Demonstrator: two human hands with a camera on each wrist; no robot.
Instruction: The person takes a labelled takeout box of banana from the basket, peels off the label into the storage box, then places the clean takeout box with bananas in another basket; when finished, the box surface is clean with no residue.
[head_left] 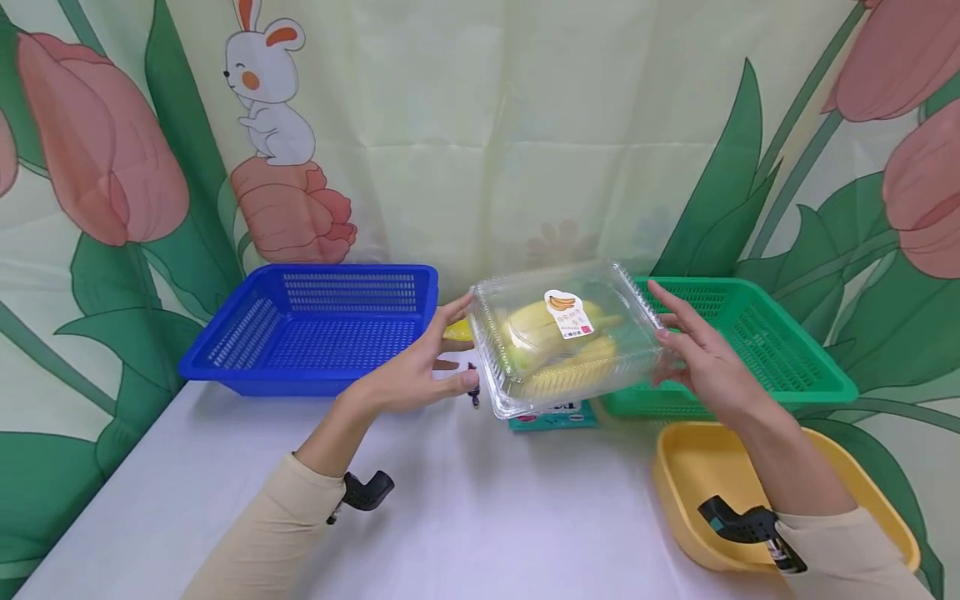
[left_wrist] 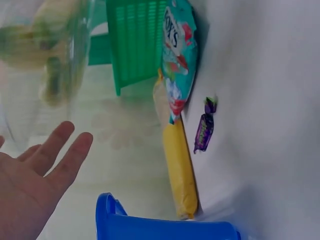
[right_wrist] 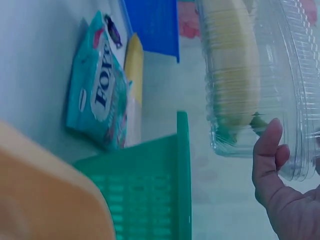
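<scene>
A clear plastic clamshell box (head_left: 498,367) with yellow bananas (head_left: 534,329) inside and a banana label (head_left: 567,315) on its lid is held tilted above the table. My right hand (head_left: 708,358) grips its right side; in the right wrist view the thumb presses on the clear wall. At the box's left end is my left hand (head_left: 412,367), fingers spread and fairly straight. Its fingertips reach the left edge in the head view, while the left wrist view shows extended fingers (left_wrist: 55,150) beside the blurred box. Whether they press on it is unclear.
Behind stand a blue basket (head_left: 262,387) at left and a green basket (head_left: 817,387) at right. A yellow basin (head_left: 675,517) sits front right. Beneath the box lie a teal FOX'S bag (right_wrist: 102,95), a long yellow packet (left_wrist: 179,165) and a purple wrapped candy (left_wrist: 204,131).
</scene>
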